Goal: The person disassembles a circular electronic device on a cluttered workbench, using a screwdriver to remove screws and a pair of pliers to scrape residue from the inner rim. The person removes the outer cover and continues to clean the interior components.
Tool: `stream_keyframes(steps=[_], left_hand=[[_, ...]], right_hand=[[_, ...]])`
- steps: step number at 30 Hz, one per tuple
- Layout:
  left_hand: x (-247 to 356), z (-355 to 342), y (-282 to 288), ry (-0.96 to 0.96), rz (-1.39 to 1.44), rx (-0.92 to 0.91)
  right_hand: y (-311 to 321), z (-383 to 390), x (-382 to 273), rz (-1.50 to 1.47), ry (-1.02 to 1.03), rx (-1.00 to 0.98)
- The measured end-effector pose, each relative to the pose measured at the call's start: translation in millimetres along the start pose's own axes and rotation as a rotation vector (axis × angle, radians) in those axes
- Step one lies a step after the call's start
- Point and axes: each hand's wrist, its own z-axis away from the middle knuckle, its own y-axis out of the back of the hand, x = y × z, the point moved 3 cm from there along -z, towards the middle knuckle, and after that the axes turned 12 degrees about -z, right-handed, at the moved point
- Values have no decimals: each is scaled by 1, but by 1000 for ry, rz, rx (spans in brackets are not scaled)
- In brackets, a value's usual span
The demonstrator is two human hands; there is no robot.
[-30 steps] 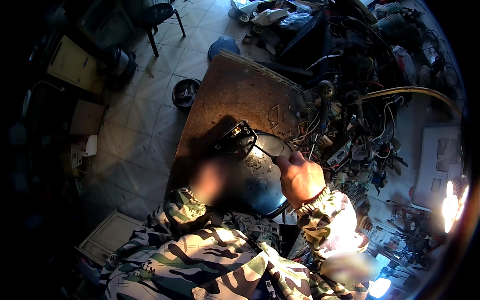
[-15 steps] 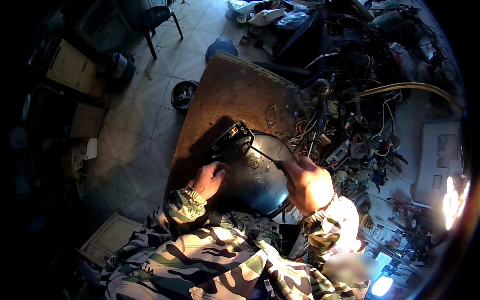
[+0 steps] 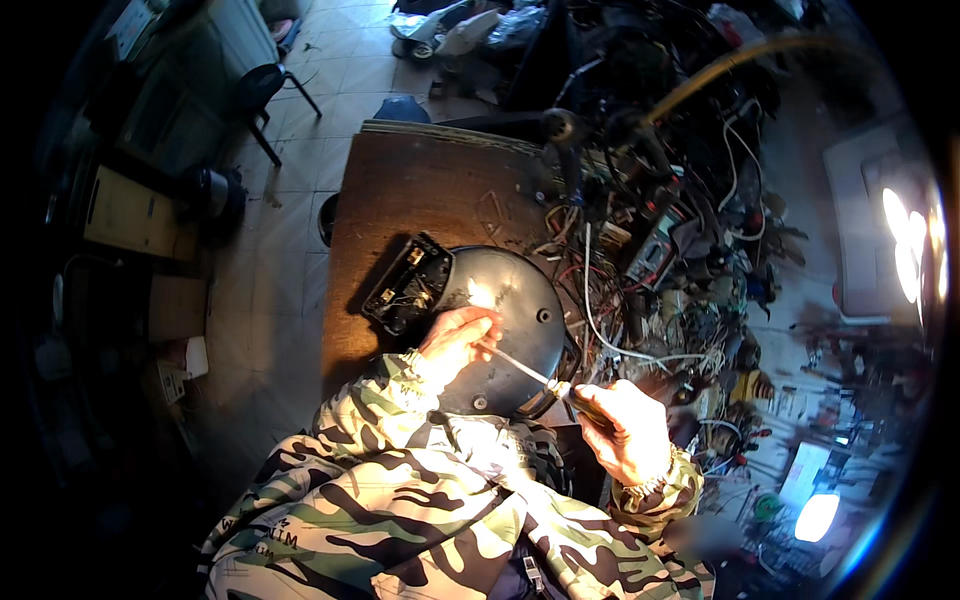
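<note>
My right hand (image 3: pixel 622 428) is closed around the handle of a screwdriver (image 3: pixel 520 370), its long metal shaft pointing left. The fingertips of my left hand (image 3: pixel 458 338) are pinched together at the screwdriver's tip. What they hold there is too small to make out. Beneath both hands lies a round, dark, glossy base (image 3: pixel 520 290), with small round feet or screw posts on its face. At its upper left, an opened black housing (image 3: pixel 410 285) shows wires and brass-coloured contacts inside.
The base rests on a brown wooden table (image 3: pixel 420 180). Tangled cables and electronic parts (image 3: pixel 650 270) are heaped along its right side. A bright lamp (image 3: pixel 903 240) shines at the far right. A dark stool (image 3: pixel 262 90) stands on the tiled floor beyond.
The screwdriver has come away from the black housing and down toward me. My left hand has moved to its tip. The base and housing appear turned, showing different faces.
</note>
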Motion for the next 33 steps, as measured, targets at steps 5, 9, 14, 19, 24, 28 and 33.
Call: stream_keyframes(steps=[5, 9, 14, 19, 24, 28, 33], left_hand=[[-50, -9, 25, -83, -46, 11], [-59, 13, 31, 31, -195, 129], [-67, 25, 23, 48, -200, 184], [-68, 26, 15, 20, -172, 214], [-65, 27, 6, -8, -159, 228], [-61, 25, 1, -23, -139, 219], [-64, 20, 5, -58, -99, 177]], right_hand=[[10, 45, 25, -59, -232, 86], [10, 46, 59, 92, -249, 149], [17, 28, 75, 174, -284, 101], [21, 11, 69, 284, -183, 11], [10, -16, 69, 481, -113, -150], [10, -36, 66, 501, -53, -234], [6, -50, 58, 642, -58, -390]])
